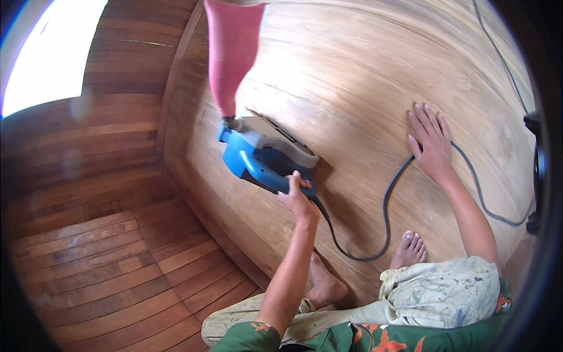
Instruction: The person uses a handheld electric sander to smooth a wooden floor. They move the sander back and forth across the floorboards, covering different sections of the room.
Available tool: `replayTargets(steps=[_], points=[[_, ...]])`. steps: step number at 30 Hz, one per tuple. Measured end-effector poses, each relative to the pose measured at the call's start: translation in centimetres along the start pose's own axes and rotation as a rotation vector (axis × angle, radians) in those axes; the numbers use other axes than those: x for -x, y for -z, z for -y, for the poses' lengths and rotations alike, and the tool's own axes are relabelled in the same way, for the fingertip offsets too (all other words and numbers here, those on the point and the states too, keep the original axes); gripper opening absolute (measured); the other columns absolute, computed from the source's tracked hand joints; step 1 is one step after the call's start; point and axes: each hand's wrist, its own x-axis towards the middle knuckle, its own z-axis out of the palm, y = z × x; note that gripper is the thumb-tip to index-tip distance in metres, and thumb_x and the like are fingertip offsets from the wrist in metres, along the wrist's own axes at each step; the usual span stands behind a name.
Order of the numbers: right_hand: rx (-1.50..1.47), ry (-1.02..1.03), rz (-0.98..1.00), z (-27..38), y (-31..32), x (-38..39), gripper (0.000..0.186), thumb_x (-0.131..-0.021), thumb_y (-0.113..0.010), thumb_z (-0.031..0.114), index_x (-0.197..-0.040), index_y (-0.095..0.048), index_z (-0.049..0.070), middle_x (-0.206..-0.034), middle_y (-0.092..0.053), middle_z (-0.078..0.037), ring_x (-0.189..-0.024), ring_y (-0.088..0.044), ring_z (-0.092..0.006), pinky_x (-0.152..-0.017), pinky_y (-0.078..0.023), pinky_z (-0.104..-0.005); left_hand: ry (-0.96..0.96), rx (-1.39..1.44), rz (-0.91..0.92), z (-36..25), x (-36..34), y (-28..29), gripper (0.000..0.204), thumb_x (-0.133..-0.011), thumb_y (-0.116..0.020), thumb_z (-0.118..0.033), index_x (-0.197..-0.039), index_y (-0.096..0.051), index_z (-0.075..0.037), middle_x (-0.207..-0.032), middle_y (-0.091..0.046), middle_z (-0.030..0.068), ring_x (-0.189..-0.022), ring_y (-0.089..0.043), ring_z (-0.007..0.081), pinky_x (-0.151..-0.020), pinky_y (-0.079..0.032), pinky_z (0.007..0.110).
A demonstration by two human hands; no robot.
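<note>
My left hand grips the rear handle of a blue and grey power tool, which looks like a belt sander and is tilted on its side over a pale wooden panel. A pink cloth dust bag rises from the tool's far end. My right hand lies flat on the panel with its fingers spread. The tool's dark power cord loops across the wood and passes close to that hand.
My bare feet are on the panel, below my bent legs. To the left is a darker slatted wood surface beside a raised edge, with a bright opening above. Another cord runs along the upper right.
</note>
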Motion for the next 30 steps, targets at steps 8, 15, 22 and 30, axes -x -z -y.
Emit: replayTargets(steps=[8,15,22,30], points=[[0.038,0.003,0.014,0.5,0.5,-0.5,0.059,-0.103,-0.061,0.024,-0.159,-0.048,0.013,-0.17,-0.039,-0.006,-0.16,-0.029,-0.0264,-0.132,-0.019,-0.0508,0.084,-0.004,-0.011,1.2,8.6,-0.9,0.015,-0.096,-0.075,-0.011,-0.09,-0.063,-0.007,-0.074,-0.062,0.0024,-0.069,-0.06,0.013,-0.069,-0.048,0.03],[0.041,0.011,0.005,0.8,1.0,-0.7,0.059,-0.102,-0.061,0.022,-0.159,-0.048,0.011,-0.169,-0.04,-0.008,-0.16,-0.03,-0.0277,-0.131,-0.019,-0.0516,0.114,0.03,0.026,0.6,7.4,-1.2,0.016,-0.095,-0.076,-0.009,-0.087,-0.062,-0.007,-0.072,-0.06,0.002,-0.066,-0.059,0.0129,-0.067,-0.05,0.031],[0.035,0.007,0.012,1.0,1.3,-0.9,0.061,-0.102,-0.061,0.021,-0.16,-0.046,0.011,-0.17,-0.038,-0.008,-0.16,-0.029,-0.0277,-0.131,-0.018,-0.0522,0.056,0.018,0.037,-0.3,0.8,-2.4,0.017,-0.094,-0.074,-0.009,-0.085,-0.059,-0.009,-0.071,-0.056,0.0018,-0.065,-0.057,0.0152,-0.066,-0.048,0.033],[0.027,0.03,0.001,0.9,1.8,-1.0,0.059,-0.102,-0.061,0.022,-0.159,-0.047,0.012,-0.17,-0.039,-0.008,-0.16,-0.03,-0.0283,-0.131,-0.019,-0.0525,0.004,-0.013,0.03,-1.3,-2.8,-3.7,0.019,-0.094,-0.073,-0.01,-0.083,-0.058,-0.009,-0.07,-0.055,0.0019,-0.065,-0.057,0.0161,-0.067,-0.047,0.033]])
